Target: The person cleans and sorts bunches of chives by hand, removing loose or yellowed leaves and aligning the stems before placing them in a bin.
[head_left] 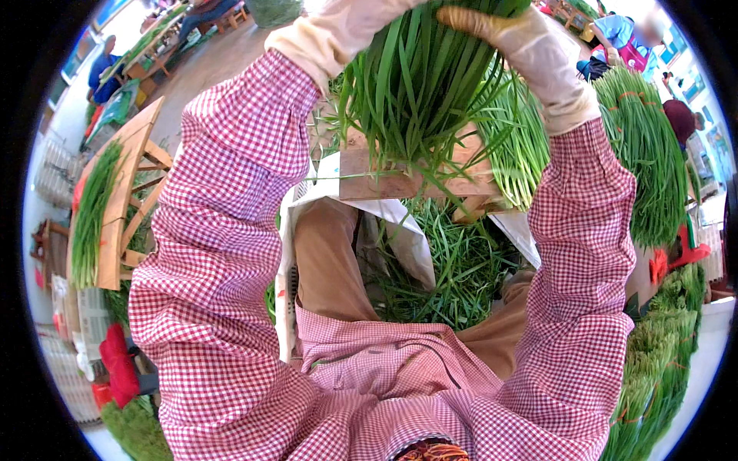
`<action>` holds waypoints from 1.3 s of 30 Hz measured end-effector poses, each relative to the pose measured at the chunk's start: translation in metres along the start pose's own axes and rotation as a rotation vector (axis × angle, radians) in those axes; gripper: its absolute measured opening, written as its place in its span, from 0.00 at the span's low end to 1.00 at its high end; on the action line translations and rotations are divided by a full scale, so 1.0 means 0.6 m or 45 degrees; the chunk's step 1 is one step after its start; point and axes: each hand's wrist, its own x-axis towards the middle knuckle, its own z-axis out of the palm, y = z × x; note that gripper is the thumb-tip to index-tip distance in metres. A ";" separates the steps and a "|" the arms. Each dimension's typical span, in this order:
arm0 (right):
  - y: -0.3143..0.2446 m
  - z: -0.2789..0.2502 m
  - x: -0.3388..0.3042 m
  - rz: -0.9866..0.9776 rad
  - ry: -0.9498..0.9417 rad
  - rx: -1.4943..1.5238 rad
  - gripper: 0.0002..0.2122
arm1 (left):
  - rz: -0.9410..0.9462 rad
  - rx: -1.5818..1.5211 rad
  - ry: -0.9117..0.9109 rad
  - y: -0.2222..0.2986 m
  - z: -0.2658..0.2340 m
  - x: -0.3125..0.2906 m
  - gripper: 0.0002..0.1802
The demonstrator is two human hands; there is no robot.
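Observation:
A thick bunch of long green Chinese chives (419, 84) hangs between my two gloved hands, its leaf tips pointing down at me. From the left, my left hand (357, 27) reaches to the bunch in a cream rubber glove; its fingertips run out past the upper edge. My right hand (523, 46), gloved too, closes on the other side, with a yellow-stained thumb lying across the leaves. Beneath the bunch is a wooden board (415, 173). More loose chives with pale stalks (515, 142) lie beside it, partly behind my right forearm.
Cut leaves (469, 269) litter the floor between my knees. A wooden bench (127, 200) at the left carries chives. Tied chive bundles (642, 154) stand at the right, with further bundles (661, 361) below them. Other people (623, 38) sit farther off.

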 end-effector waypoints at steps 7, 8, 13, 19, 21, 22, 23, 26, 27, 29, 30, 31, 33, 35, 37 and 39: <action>-0.027 0.006 -0.003 -0.090 0.034 0.140 0.21 | 0.195 -0.207 -0.331 0.030 -0.001 -0.013 0.28; 0.006 -0.010 -0.023 0.188 -0.020 -0.001 0.18 | 0.144 -0.033 -0.218 0.009 0.015 -0.009 0.27; -0.025 -0.004 -0.029 0.371 -0.223 0.203 0.24 | -0.118 -0.266 -0.396 0.030 0.018 -0.014 0.29; 0.025 0.021 -0.015 0.425 -0.421 0.259 0.20 | 0.094 -0.106 -0.114 -0.006 0.037 -0.002 0.25; 0.029 0.040 -0.011 0.575 -0.333 0.066 0.22 | 0.062 -0.119 0.066 -0.015 0.041 -0.002 0.24; 0.031 0.047 -0.013 0.652 -0.290 -0.033 0.23 | 0.097 -0.153 0.148 -0.021 0.044 0.001 0.23; 0.037 0.052 -0.018 0.729 -0.246 -0.134 0.23 | 0.016 -0.151 0.177 -0.021 0.037 -0.002 0.21; 0.140 0.121 -0.111 0.519 -0.053 0.025 0.55 | 0.021 -0.225 0.415 0.002 0.040 -0.016 0.14; 0.128 0.156 -0.133 0.574 -0.026 0.013 0.53 | 0.023 -0.256 0.426 0.010 -0.002 -0.019 0.12; 0.136 0.192 -0.212 0.781 0.007 -0.047 0.49 | -0.043 -0.455 0.388 -0.016 -0.030 -0.013 0.10; 0.114 0.235 -0.215 0.792 -0.028 0.033 0.47 | -0.084 -0.446 0.412 0.032 -0.048 -0.032 0.09; 0.105 0.255 -0.231 0.812 0.008 -0.053 0.44 | -0.106 -0.550 0.528 0.031 -0.056 -0.031 0.09; 0.105 0.289 -0.246 0.723 0.249 0.137 0.29 | -0.124 -0.380 0.703 0.057 -0.042 -0.049 0.13; 0.105 0.272 -0.276 0.900 0.187 -0.111 0.24 | -0.172 -0.207 0.678 0.077 -0.062 -0.060 0.18; 0.091 0.240 -0.297 0.912 0.221 -0.354 0.17 | -0.043 -0.209 0.653 0.053 -0.099 -0.039 0.15; 0.039 0.230 -0.281 0.757 0.237 -0.207 0.15 | 0.052 -0.162 0.490 0.100 -0.118 -0.057 0.12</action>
